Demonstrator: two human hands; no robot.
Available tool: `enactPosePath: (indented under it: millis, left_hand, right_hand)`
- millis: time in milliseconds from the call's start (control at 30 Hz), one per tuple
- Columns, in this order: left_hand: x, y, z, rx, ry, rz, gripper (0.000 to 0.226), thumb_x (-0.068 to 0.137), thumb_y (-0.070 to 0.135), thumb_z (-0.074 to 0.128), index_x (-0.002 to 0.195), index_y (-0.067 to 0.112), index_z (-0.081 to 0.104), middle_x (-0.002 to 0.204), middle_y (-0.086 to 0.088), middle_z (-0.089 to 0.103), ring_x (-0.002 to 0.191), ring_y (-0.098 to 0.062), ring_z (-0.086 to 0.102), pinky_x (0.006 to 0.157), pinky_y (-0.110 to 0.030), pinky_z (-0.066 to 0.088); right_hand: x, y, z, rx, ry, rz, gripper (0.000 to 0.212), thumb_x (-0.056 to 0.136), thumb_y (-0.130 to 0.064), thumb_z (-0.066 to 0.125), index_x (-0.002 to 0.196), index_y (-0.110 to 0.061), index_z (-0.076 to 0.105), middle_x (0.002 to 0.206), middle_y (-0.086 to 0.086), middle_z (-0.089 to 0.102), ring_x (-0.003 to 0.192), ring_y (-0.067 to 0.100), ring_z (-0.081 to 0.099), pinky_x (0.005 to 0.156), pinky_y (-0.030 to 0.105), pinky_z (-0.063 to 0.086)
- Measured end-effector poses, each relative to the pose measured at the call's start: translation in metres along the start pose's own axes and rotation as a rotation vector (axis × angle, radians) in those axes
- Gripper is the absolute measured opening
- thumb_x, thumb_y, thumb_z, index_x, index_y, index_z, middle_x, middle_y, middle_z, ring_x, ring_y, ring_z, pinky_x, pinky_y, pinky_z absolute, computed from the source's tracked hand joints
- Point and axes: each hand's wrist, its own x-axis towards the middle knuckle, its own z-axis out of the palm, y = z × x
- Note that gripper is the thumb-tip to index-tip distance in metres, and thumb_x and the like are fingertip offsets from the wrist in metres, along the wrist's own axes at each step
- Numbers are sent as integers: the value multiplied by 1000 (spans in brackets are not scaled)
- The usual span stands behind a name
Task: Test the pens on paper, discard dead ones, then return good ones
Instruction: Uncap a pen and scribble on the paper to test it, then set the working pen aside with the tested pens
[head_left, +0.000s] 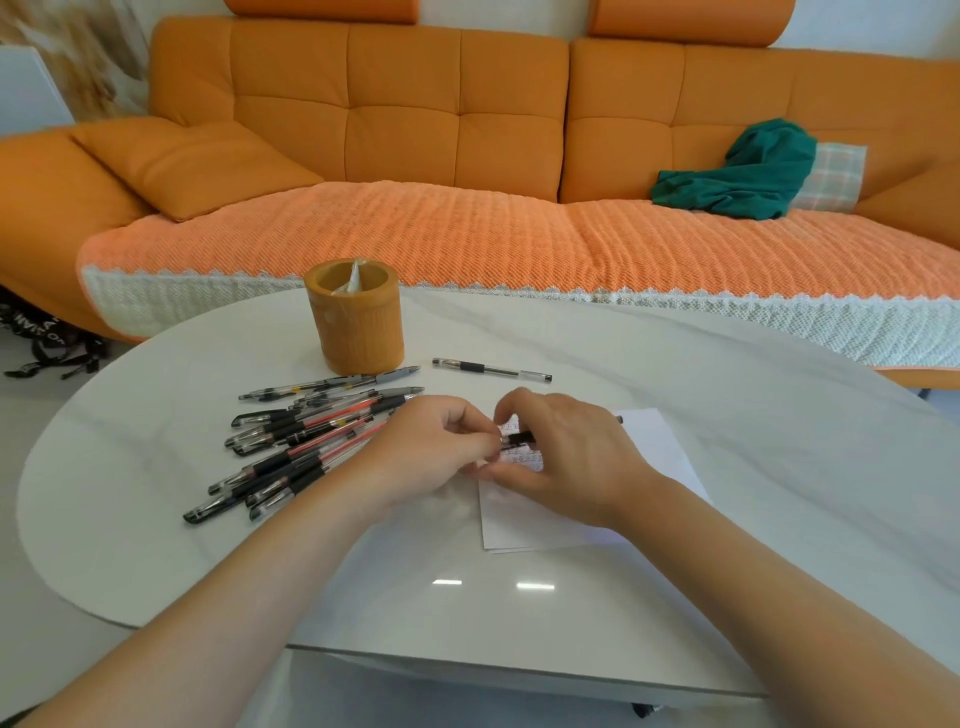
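Both forearms reach in from the bottom edge and meet over the sheet of paper (660, 447). Between them is one pen (519, 438): a slim clear barrel with a black grip, mostly hidden. My right hand (566, 452) curls round it, and my left hand (436, 447) pinches its left end with thumb and fingertips — whether that end is a cap I cannot tell. The paper is white, with a few small lines of writing under my fingers.

Left of my hands lies a loose heap of pens (306, 441), clear plastic with black grips, some showing red refills. One more pen (491, 370) lies alone, beyond my hands. A round ribbed brown holder (358, 317) stands upright behind the heap, with something crinkled and clear inside.

All this sits on a glossy white oval table (675, 597). Behind it stretches an orange tufted sofa (405, 114) with a knitted, lace-edged seat cover (467, 234) — a crumpled green cloth (748, 171) lies on the right.
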Motion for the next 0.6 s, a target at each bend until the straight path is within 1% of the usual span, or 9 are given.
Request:
enactPosePath:
  millis: [33,100,133,200,267,367,467,533,600]
  left_hand:
    - [1,0,-3,12,43,6,5,89,23,71,90,24,76,83,8,76,73,-6,66,69,-29,52]
    - [4,0,-11,12,124,21,7,92,27,68,92,26,75,83,12,76,72,-6,64,66,-26,52]
    - [6,0,-14,0,161,31,7,93,27,67,92,26,74,83,12,76,72,-6,64,64,-25,49]
    - [9,-4,-19,-34,212,66,8,94,25,67,91,26,74,82,11,76,70,-5,62,65,-23,47]
    - [9,-7,-23,-29,218,126,8,92,22,69,90,27,74,82,11,76,70,-2,62,67,-21,48]
    - [8,-14,-30,258,172,205,11,90,25,72,92,36,73,86,15,71,83,0,62,74,-19,48]
    - [6,-20,-38,483,148,230,24,91,26,71,109,40,68,100,25,64,95,0,57,81,-24,49]
    - [7,-24,-47,576,208,275,34,92,24,69,122,38,62,106,24,61,99,-2,53,86,-30,50]
    - [7,-28,-58,648,247,279,37,91,25,68,124,36,58,108,21,57,102,-6,50,87,-34,51]
  right_hand:
    - [1,3,-1,84,-38,10,42,86,-55,63,115,-28,50,91,-17,52,84,7,50,68,28,42]
    - [2,9,0,173,-37,14,37,91,-28,66,122,-24,47,104,-14,48,91,6,46,79,26,43]
    - [3,11,1,171,-3,12,34,91,-16,65,121,-22,49,107,-11,49,92,9,48,81,28,45]
    - [5,14,2,179,48,36,29,91,-6,64,114,-20,56,108,-8,49,87,12,53,79,28,48]
    - [5,16,2,210,70,63,23,91,-7,66,109,-20,62,102,-11,48,82,9,52,75,23,46]
    - [3,16,4,175,57,94,19,90,-11,69,105,-22,67,95,-13,51,81,8,51,75,25,47]
    - [6,13,5,78,48,101,18,89,-18,71,105,-27,73,93,-12,61,84,12,56,77,31,50]
    - [14,12,5,41,40,121,19,92,-20,68,107,-29,74,96,-11,66,89,13,58,79,31,49]
    - [27,14,7,27,6,188,20,95,-23,64,111,-31,73,100,-12,66,90,10,54,78,28,45]
